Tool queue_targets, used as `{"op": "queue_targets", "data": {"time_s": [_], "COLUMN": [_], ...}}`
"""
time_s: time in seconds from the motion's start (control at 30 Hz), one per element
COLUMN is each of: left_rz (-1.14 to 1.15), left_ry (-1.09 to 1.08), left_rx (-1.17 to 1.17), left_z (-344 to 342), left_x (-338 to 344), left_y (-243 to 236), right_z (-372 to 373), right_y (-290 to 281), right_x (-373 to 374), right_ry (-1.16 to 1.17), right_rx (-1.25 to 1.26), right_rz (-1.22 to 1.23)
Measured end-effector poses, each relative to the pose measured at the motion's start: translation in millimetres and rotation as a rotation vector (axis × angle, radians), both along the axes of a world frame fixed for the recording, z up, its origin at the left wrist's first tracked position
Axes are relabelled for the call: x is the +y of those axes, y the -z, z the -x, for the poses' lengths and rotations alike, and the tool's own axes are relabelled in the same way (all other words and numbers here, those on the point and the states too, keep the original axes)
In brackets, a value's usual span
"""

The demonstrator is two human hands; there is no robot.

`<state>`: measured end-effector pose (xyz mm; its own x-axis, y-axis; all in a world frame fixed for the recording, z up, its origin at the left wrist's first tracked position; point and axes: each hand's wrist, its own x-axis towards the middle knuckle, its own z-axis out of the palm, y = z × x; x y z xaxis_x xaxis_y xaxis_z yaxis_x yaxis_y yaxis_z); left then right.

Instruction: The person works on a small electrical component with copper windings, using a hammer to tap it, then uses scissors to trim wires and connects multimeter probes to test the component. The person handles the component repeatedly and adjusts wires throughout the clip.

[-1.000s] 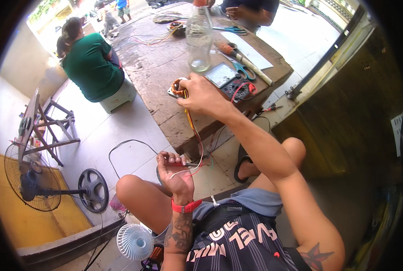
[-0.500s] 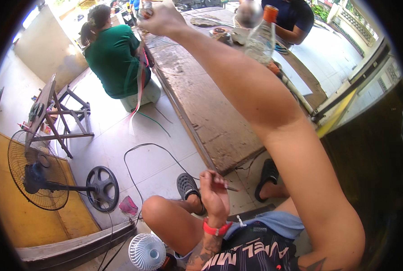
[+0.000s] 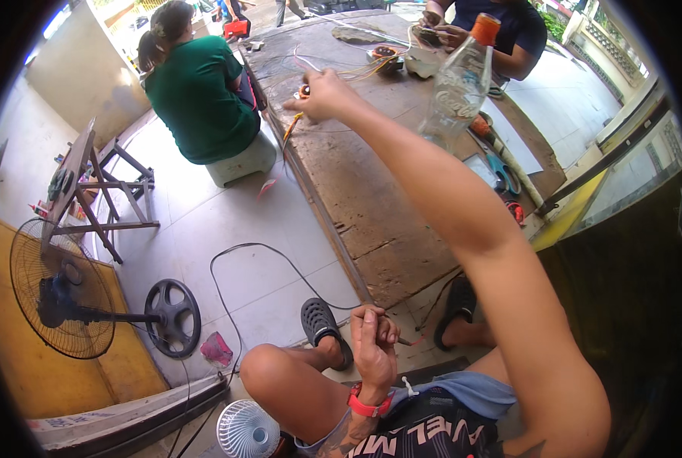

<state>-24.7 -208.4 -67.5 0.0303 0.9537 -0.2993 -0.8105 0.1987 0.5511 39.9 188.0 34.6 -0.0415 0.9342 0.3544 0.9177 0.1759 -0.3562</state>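
My right arm reaches out over the wooden table [image 3: 356,175]. My right hand [image 3: 324,97] is closed near the table's left edge. Between its fingers is a small dark-and-orange round part [image 3: 304,91], partly hidden, with thin coloured wires [image 3: 289,131] hanging past the edge. Low in front of my lap, my left hand [image 3: 375,347] is closed on a thin, dark, pointed stick-like tool [image 3: 411,342]. Its fingers cover most of the tool, so I cannot make out its kind.
A glass bottle [image 3: 459,91] with an orange cap stands on the table, near teal-handled scissors [image 3: 503,174]. A person in green [image 3: 196,91] sits left; another [image 3: 501,34] works at the far side. A standing fan [image 3: 62,294] and a small fan [image 3: 248,431] are at left.
My right hand has come down and nearer, from beyond the table's far left to above its left edge. The hanging wires came with it. My left hand has shifted slightly, still gripping the tool.
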Motion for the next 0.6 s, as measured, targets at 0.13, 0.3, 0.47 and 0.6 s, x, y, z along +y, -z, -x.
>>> {"op": "queue_targets", "data": {"time_s": [0.13,0.3,0.47,0.6], "left_rz": [-0.043,-0.232,-0.308,-0.443], "left_ry": [0.024,0.063,0.097,0.031], "left_rx": [0.072,0.095,0.007,-0.030], "left_z": [-3,-13,-29,-22], "left_x": [-1,0,13,49], "left_y": [-12,-47,-98,-140], "right_z": [-55,-117,-143,-155], "right_y": [-39,-51,-22,-3], "right_x": [-119,-324,-392,-386], "right_ry": [-0.565,-0.665,-0.566,-0.633], "right_rx": [0.256,0.514,0.517,0.524], "right_rz": [0.079,0.304,0.479,0.628]}}
